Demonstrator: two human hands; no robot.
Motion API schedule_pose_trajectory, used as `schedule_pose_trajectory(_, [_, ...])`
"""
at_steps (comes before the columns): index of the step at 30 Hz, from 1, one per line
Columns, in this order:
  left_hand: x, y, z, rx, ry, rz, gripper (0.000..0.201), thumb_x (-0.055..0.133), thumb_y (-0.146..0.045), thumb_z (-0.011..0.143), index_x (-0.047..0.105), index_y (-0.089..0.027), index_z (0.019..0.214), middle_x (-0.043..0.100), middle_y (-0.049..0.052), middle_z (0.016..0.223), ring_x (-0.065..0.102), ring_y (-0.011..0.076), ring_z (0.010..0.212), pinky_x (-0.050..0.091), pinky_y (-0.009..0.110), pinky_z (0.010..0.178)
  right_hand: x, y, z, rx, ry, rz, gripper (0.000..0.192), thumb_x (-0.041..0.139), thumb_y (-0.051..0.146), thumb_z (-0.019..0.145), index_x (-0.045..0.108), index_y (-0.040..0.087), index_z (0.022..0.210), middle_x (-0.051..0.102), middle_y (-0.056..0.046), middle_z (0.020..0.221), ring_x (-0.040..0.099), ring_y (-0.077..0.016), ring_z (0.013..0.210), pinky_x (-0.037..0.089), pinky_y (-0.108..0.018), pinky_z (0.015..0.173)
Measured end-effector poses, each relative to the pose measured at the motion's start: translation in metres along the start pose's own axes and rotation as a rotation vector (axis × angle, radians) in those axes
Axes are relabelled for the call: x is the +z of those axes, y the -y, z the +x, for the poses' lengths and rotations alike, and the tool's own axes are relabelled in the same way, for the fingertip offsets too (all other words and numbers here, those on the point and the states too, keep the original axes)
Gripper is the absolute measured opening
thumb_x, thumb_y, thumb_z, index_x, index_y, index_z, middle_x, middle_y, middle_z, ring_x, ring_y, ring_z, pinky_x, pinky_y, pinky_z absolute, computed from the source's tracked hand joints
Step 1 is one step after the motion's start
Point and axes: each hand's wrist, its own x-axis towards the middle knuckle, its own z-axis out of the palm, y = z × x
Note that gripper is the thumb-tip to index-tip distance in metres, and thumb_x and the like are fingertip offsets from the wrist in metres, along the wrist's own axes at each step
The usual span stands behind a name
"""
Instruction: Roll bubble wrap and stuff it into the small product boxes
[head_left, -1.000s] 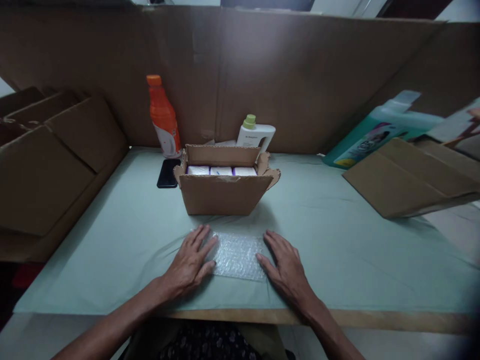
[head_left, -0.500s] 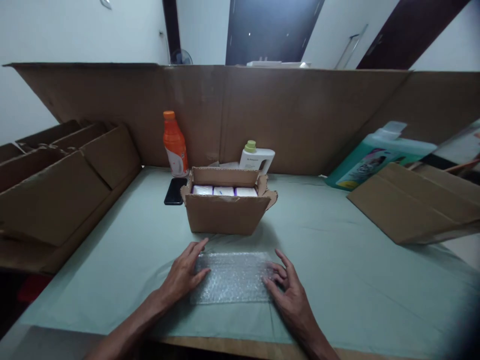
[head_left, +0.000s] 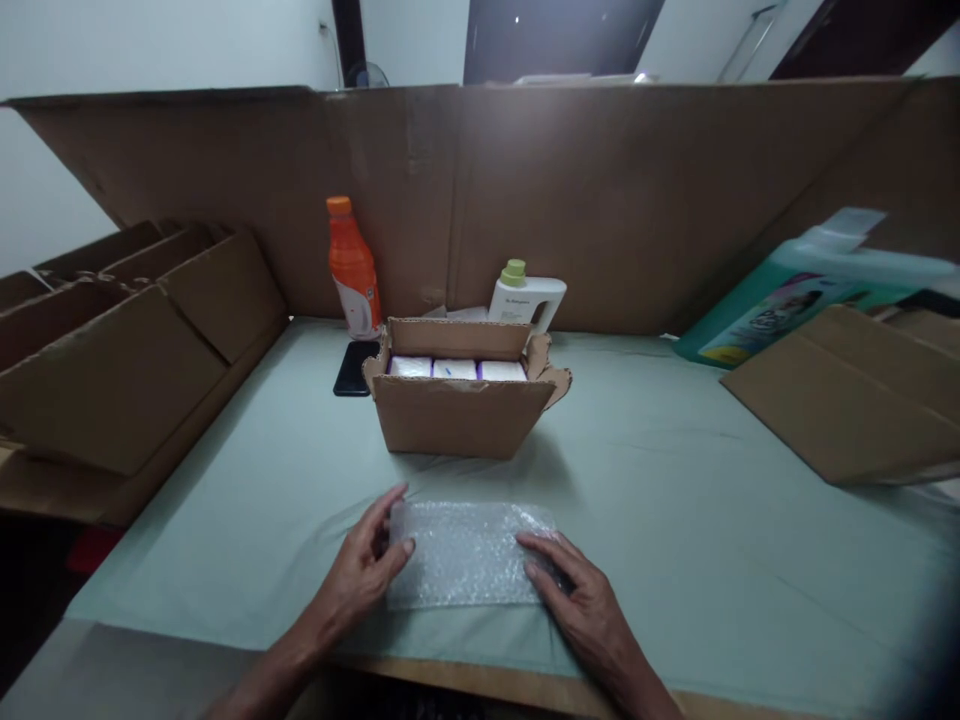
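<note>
A folded sheet of bubble wrap (head_left: pixel 465 555) lies flat on the green cloth near the table's front edge. At its left edge is my left hand (head_left: pixel 364 560), open, with the thumb on the wrap and the index finger stretched past the upper left corner. My right hand (head_left: pixel 581 595) rests over the right end, its index finger and thumb extended on top and slightly apart; its other fingers are partly hidden. Just beyond the wrap stands an open cardboard box (head_left: pixel 457 420) holding three white packs with purple edges (head_left: pixel 455 370).
A black phone (head_left: pixel 355 370), an orange bottle (head_left: pixel 352 265) and a white jug with a green cap (head_left: pixel 525 298) stand or lie behind the box. Large cardboard boxes (head_left: pixel 120 370) line the left. At right, a tilted teal jug (head_left: pixel 780 300) adjoins a cardboard box (head_left: pixel 847 400).
My right hand's fingers have come down and stretched further left over the bubble wrap. My left hand has shifted only slightly. The camera view has tilted down a little.
</note>
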Motion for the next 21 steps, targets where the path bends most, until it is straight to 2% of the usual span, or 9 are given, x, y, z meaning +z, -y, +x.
schedule_pose_trajectory(2, [0.006, 0.005, -0.012, -0.010, 0.012, 0.016, 0.039, 0.058, -0.036, 0.087, 0.071, -0.021, 0.120, 0.070, 0.010, 0.122, 0.066, 0.0266, 0.109, 0.052, 0.043, 0.097, -0.001, -0.001, -0.002, -0.021, 0.009, -0.038, 0.036, 0.057, 0.044, 0.091, 0.077, 0.024, 0.113, 0.075, -0.011, 0.116, 0.066, -0.0320, 0.117, 0.048, -0.055, 0.107])
schedule_pose_trajectory(5, [0.012, 0.007, -0.022, 0.054, -0.017, 0.141, 0.028, 0.052, -0.023, 0.087, 0.078, -0.022, 0.095, 0.077, 0.007, 0.098, 0.070, 0.0249, 0.101, 0.056, 0.040, 0.092, -0.012, 0.003, -0.003, -0.051, 0.094, -0.102, 0.033, 0.055, 0.042, 0.093, 0.078, 0.026, 0.111, 0.076, -0.010, 0.117, 0.068, -0.0304, 0.115, 0.053, -0.051, 0.103])
schedule_pose_trajectory(7, [0.009, -0.006, -0.021, 0.278, -0.019, 0.235, 0.031, 0.047, -0.013, 0.086, 0.076, -0.021, 0.092, 0.077, 0.005, 0.086, 0.072, 0.0199, 0.085, 0.059, 0.031, 0.076, -0.028, 0.014, 0.001, -0.121, 0.213, -0.160, 0.029, 0.058, 0.041, 0.092, 0.079, 0.029, 0.108, 0.077, -0.008, 0.112, 0.071, -0.0283, 0.110, 0.057, -0.046, 0.097])
schedule_pose_trajectory(10, [-0.008, -0.050, -0.005, 0.779, -0.085, 0.420, 0.035, 0.046, -0.004, 0.085, 0.073, -0.020, 0.099, 0.072, 0.005, 0.076, 0.066, 0.0152, 0.066, 0.054, 0.023, 0.059, -0.063, 0.049, 0.017, -0.359, 0.265, -0.289, 0.026, 0.068, 0.040, 0.088, 0.078, 0.036, 0.112, 0.079, -0.002, 0.108, 0.074, -0.0257, 0.104, 0.061, -0.039, 0.091])
schedule_pose_trajectory(12, [-0.024, -0.087, 0.014, 1.028, -0.226, 0.574, 0.034, 0.050, -0.001, 0.086, 0.071, -0.019, 0.106, 0.070, 0.006, 0.079, 0.065, 0.0162, 0.070, 0.055, 0.025, 0.062, -0.087, 0.084, 0.036, -0.545, 0.106, -0.342, 0.034, 0.069, 0.032, 0.088, 0.072, 0.039, 0.121, 0.078, 0.001, 0.111, 0.074, -0.0223, 0.102, 0.061, -0.036, 0.090])
schedule_pose_trajectory(15, [-0.042, -0.134, 0.054, 1.314, -0.476, 0.701, 0.045, 0.057, -0.001, 0.084, 0.064, -0.017, 0.125, 0.071, 0.013, 0.111, 0.067, 0.0235, 0.104, 0.057, 0.035, 0.084, -0.112, 0.136, 0.080, -0.743, -0.373, -0.315, 0.042, 0.067, 0.020, 0.089, 0.067, 0.036, 0.128, 0.075, 0.000, 0.116, 0.072, -0.0184, 0.102, 0.059, -0.032, 0.092])
schedule_pose_trajectory(17, [-0.051, -0.157, 0.083, 1.289, -0.547, 0.706, 0.045, 0.058, -0.005, 0.085, 0.063, -0.017, 0.129, 0.071, 0.013, 0.117, 0.067, 0.0239, 0.107, 0.056, 0.036, 0.089, -0.120, 0.158, 0.115, -0.782, -0.556, -0.299, 0.035, 0.065, 0.020, 0.090, 0.069, 0.030, 0.124, 0.075, -0.002, 0.117, 0.070, -0.0203, 0.107, 0.056, -0.035, 0.096])
schedule_pose_trajectory(18, [-0.055, -0.166, 0.097, 1.177, -0.501, 0.704, 0.040, 0.057, -0.009, 0.087, 0.065, -0.017, 0.125, 0.073, 0.012, 0.113, 0.069, 0.0221, 0.099, 0.057, 0.034, 0.085, -0.122, 0.164, 0.133, -0.755, -0.522, -0.302, 0.030, 0.064, 0.023, 0.091, 0.071, 0.027, 0.119, 0.075, -0.004, 0.116, 0.070, -0.0218, 0.108, 0.056, -0.036, 0.095])
schedule_pose_trajectory(21, [-0.064, -0.184, 0.134, 0.659, -0.144, 0.772, 0.029, 0.055, -0.015, 0.087, 0.075, -0.017, 0.106, 0.077, 0.006, 0.095, 0.070, 0.0170, 0.077, 0.054, 0.026, 0.068, -0.121, 0.167, 0.178, -0.511, -0.072, -0.356, 0.025, 0.058, 0.031, 0.091, 0.076, 0.020, 0.104, 0.078, -0.006, 0.102, 0.073, -0.0224, 0.090, 0.058, -0.033, 0.075])
